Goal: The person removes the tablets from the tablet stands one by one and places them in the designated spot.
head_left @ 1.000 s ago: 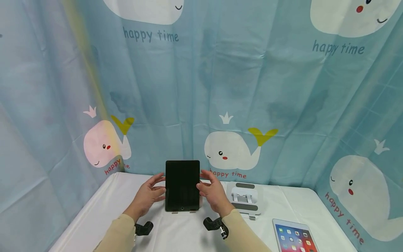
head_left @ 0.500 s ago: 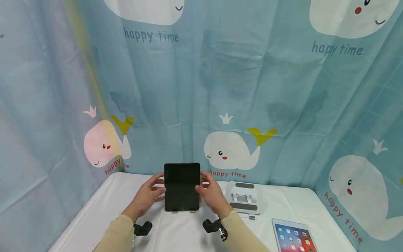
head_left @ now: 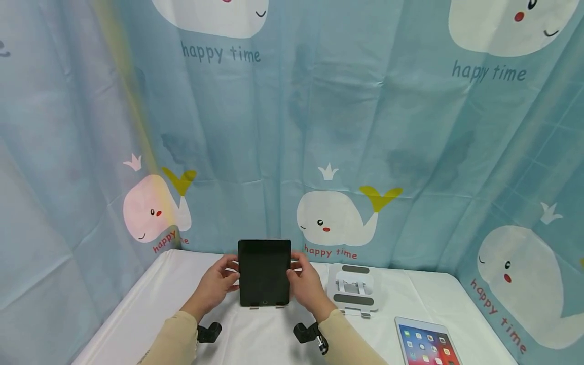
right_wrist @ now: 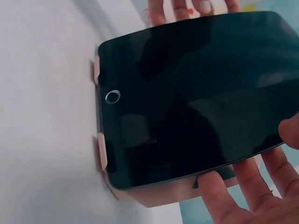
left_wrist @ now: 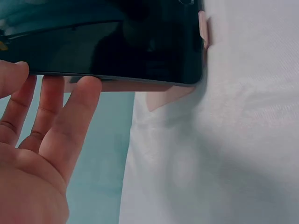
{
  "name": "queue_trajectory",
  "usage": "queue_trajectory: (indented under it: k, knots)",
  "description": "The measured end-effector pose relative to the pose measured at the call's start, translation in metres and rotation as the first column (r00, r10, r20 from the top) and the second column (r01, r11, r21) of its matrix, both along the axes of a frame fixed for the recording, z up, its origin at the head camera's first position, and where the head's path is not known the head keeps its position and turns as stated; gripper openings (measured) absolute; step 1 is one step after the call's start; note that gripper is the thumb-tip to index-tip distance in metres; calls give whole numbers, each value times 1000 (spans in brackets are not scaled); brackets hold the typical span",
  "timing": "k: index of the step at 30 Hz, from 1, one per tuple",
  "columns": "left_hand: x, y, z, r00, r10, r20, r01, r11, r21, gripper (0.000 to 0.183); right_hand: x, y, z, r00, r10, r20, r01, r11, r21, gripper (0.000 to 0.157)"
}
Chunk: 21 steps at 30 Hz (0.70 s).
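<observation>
A black tablet (head_left: 264,274) with a dark screen stands propped in portrait, leaning back on a rose-coloured stand (right_wrist: 170,192). Two small lips (right_wrist: 102,151) of the stand catch its bottom edge, by the round home button. My left hand (head_left: 214,284) holds the tablet's left side, thumb at the front edge and fingers reaching behind. On the opposite side my right hand (head_left: 307,286) grips the edge, its thumb over the screen's border and its fingers underneath. Most of the stand is hidden behind the tablet.
A white folding stand with grey pads (head_left: 353,299) lies flat to the right of my right hand. Nearer, at the front right, lies a white tablet (head_left: 429,342) with its screen lit. A blue whale-print curtain (head_left: 274,152) hangs behind the white-covered table (head_left: 255,339).
The black tablet has tilted further back, its top edge sinking lower in the head view. Both hands stay at its sides and have shifted slightly with it.
</observation>
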<state>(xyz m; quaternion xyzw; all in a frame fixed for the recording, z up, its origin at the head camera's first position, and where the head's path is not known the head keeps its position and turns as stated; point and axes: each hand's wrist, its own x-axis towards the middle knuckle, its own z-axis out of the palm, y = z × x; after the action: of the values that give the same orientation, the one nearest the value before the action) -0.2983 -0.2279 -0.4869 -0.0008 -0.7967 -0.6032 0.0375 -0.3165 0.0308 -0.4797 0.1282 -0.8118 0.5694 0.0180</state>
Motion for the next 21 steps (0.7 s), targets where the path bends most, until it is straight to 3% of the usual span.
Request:
queue_trajectory:
  k: [5, 15, 21]
  knots:
    - [1, 1, -1, 1000, 2, -4, -2, 999, -35, 40, 0, 1, -3, 1000, 3, -10, -3, 1000, 6, 30]
    - [2, -2, -7, 999, -29, 14, 29, 999, -13, 34, -1, 2, -9, 999, -1, -33, 0, 999, -35, 24]
    - [9, 1, -9, 999, -29, -27, 27, 998, -54, 34, 3, 2, -9, 999, -9, -46, 7, 999, -36, 22]
